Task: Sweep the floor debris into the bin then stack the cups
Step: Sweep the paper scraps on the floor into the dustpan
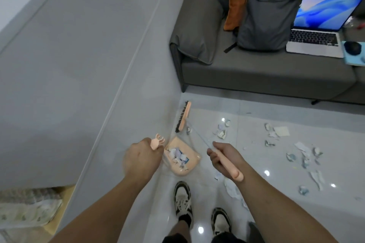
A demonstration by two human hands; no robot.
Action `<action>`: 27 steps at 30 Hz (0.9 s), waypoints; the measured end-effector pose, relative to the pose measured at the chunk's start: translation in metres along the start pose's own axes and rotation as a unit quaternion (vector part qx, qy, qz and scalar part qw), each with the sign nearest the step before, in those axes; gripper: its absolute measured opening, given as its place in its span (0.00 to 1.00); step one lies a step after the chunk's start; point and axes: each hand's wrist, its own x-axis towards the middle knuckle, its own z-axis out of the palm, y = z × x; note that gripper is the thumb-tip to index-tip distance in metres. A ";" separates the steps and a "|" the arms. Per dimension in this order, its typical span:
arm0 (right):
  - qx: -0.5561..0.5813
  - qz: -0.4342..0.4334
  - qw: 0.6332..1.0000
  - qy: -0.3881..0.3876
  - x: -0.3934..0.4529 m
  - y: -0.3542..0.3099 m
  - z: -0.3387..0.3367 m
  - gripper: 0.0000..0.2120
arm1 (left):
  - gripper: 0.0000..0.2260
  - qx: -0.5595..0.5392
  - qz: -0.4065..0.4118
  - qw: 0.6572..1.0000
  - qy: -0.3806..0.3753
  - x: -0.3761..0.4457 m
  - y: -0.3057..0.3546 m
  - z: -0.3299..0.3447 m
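My left hand [141,159] is closed around the peach handle of a dustpan [182,157], which sits low by the grey wall and holds several paper scraps. My right hand [223,157] grips the long handle of a peach broom. The broom's dark-bristled head [183,117] is near the floor in the corner beside the wall, just beyond the dustpan. Torn paper debris [304,153] lies scattered over the glossy white tile floor to the right. No bin and no cups are in view.
A grey sofa [266,73] stands ahead with a cushion, a grey backpack [270,10], an orange cloth, an open laptop [320,23] and a mouse on a blue pad. The grey wall [79,65] runs along the left. My two shoes [182,201] are on the floor below.
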 end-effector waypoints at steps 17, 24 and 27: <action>-0.271 -0.136 0.912 0.277 0.018 -0.023 0.052 0.04 | 0.09 -0.058 0.040 0.996 -0.053 0.111 0.007 -0.020; -0.190 -0.126 0.961 0.154 0.030 -0.067 0.085 0.09 | 0.15 -0.064 0.014 0.996 -0.053 0.113 0.016 -0.016; -0.112 -0.085 0.986 0.088 0.050 -0.092 0.092 0.09 | 0.18 -0.048 0.006 0.998 -0.032 0.112 0.023 -0.010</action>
